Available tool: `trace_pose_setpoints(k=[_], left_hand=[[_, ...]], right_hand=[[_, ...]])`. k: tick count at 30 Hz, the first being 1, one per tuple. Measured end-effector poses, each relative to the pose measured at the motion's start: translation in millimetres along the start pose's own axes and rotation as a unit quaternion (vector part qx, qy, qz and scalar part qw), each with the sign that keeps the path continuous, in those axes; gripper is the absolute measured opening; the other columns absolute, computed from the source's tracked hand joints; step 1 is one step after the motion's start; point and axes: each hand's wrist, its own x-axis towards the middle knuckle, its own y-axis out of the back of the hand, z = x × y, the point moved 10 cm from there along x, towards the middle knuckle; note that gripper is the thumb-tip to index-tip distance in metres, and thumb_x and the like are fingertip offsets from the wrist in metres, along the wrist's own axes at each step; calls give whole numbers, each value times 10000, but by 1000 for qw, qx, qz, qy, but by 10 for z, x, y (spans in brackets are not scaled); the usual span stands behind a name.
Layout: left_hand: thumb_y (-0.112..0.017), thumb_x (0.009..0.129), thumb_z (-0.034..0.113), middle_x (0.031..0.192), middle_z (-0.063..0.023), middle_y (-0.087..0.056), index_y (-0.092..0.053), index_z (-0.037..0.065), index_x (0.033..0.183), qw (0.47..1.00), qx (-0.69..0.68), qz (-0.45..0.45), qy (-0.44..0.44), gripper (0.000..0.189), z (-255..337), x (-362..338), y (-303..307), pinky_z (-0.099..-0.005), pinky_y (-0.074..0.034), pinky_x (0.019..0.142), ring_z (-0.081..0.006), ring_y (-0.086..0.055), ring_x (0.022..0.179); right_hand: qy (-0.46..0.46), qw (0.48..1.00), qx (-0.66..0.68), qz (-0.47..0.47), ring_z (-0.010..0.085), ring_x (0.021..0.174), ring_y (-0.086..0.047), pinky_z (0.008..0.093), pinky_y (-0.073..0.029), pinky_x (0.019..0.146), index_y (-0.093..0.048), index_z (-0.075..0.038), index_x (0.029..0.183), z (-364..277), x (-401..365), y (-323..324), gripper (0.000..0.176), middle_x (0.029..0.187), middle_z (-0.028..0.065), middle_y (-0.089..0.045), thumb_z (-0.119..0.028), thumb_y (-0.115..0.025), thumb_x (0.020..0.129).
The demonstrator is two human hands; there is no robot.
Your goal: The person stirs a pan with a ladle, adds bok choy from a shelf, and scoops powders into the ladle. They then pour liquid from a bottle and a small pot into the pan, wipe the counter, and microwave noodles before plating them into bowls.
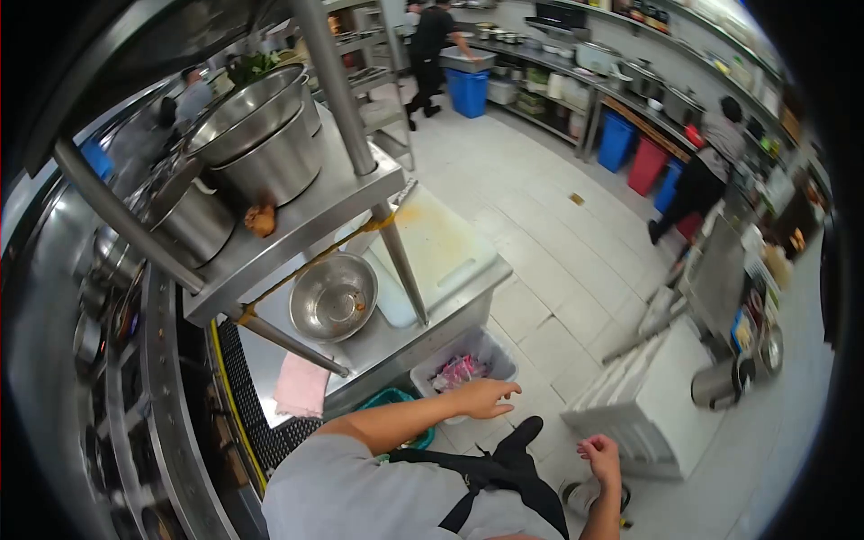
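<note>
My left hand (486, 398) stretches out in front of me with its fingers loosely apart and nothing in it. From this view it overlaps the edge of a grey plastic bin (509, 358) holding crumpled pink and white material. My right hand (601, 455) hangs at my right side, fingers loosely curled and apart, with no object visible in it. Close to it stands a white stack of containers or slabs (652, 405). Left of the bin, a steel counter carries a metal bowl (333, 297) with small orange scraps, a pink cloth (301, 387) and a cutting board (432, 238).
An overhead steel shelf (360, 193) holds large pots (270, 166). Along the left runs a cooking line. A teal basket (387, 400) sits below the counter. Two people work beyond, near blue bins (468, 93) and a red bin (648, 166). Tiled floor (531, 234) lies between.
</note>
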Motion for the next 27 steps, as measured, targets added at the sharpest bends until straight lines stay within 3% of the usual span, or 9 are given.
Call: trace_pose_setpoints(k=[9,14,18,20,21,22,24,26,27], left_hand=[[-509,867,453,961,-230,-656,-676,19,970,955,68,-59,283,477,-2202,-271,-452,-477,-480,809,-381,-631,881],[-578,787,360,1097,-195,-648,-665,78,1093,711,-65,42,699,425,-2445,-1519,-783,-418,-503,850,-346,-627,1015],[-602,767,355,1069,-206,-655,-662,62,1102,671,-111,-2,733,449,-2577,-1122,-1080,-411,-492,879,-345,-627,1026],[-540,842,318,894,-185,-677,-666,39,1000,820,-22,59,569,345,-2939,-290,-1037,-428,-541,571,-315,-674,676],[-480,881,280,1021,-205,-647,-576,99,1190,782,-48,-59,619,371,-3510,-272,-1504,-457,-541,688,-330,-674,755],[-467,900,279,1146,-213,-603,-493,124,1292,874,16,57,482,423,-3389,594,-1022,-470,-508,815,-375,-638,933],[-494,919,416,1240,-255,-552,-487,46,1307,781,-72,270,558,536,-3746,1299,-637,-462,-410,974,-419,-521,1148],[-316,934,617,1265,-243,-552,-537,-16,1256,830,-151,57,533,744,-4453,2402,-883,-433,-381,1014,-349,-498,1222],[-270,913,674,1255,-249,-557,-596,-10,1195,802,-246,77,539,808,-3549,3010,-6,-437,-365,1028,-378,-501,1212]], right_hand=[[22,994,-78,-72,158,679,-642,281,-494,569,-588,-21,961,-1148,2606,858,195,840,80,-668,-206,-583,898],[115,953,-169,-222,156,693,-641,277,-487,572,-591,-23,1008,-1872,3952,407,213,843,85,-663,-198,-590,887],[142,930,-212,-265,160,707,-642,280,-490,577,-587,-25,1030,-2153,4969,196,224,860,90,-659,-196,-590,886],[135,924,-236,-269,162,710,-642,282,-490,578,-586,-27,1031,-2301,5503,230,223,862,89,-657,-196,-589,888],[117,922,-238,-282,163,705,-642,281,-490,572,-585,-29,1035,-2312,5694,277,228,862,91,-657,-207,-589,894],[97,920,-238,-296,163,701,-642,281,-490,567,-583,-31,1039,-2310,5867,337,233,861,92,-656,-218,-589,900],[52,932,-207,-294,157,659,-640,282,-495,558,-593,-11,1022,-2235,6406,611,227,837,105,-655,-208,-562,913],[6,940,-192,-280,150,655,-625,277,-488,547,-587,-36,1016,-2092,6795,1019,199,844,82,-645,-208,-523,940],[-22,949,-174,-262,153,660,-625,274,-488,552,-575,-38,1046,-2144,6907,1186,220,848,86,-647,-226,-529,942]])
